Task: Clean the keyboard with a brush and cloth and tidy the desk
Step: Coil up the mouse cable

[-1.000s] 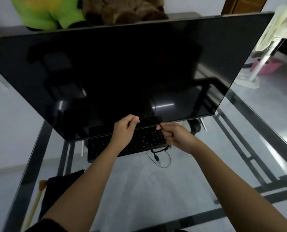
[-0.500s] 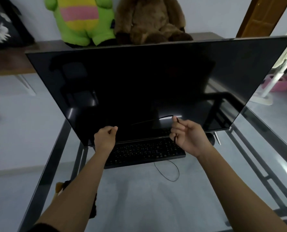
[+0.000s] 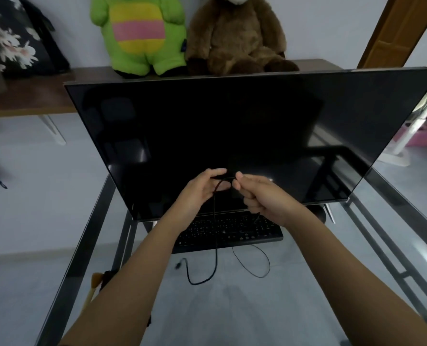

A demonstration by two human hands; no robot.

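Observation:
A black keyboard lies on the glass desk under the lower edge of a big dark monitor. Its thin black cable runs up from the desk to my hands, which meet in front of the screen. My left hand pinches the cable between thumb and fingers. My right hand grips it in a curled fist, and a short length hangs below it. The cable's plug end lies on the glass. A brush handle and a dark cloth show at the left desk edge.
A green plush toy and a brown plush bear sit on a bench behind the monitor. A white fan and a pink basin stand on the floor at right. The desk's metal frame runs along both sides.
My hands were apart with the cable stretched between them; now they have come together in front of the screen. The plug end has come to lie on the glass.

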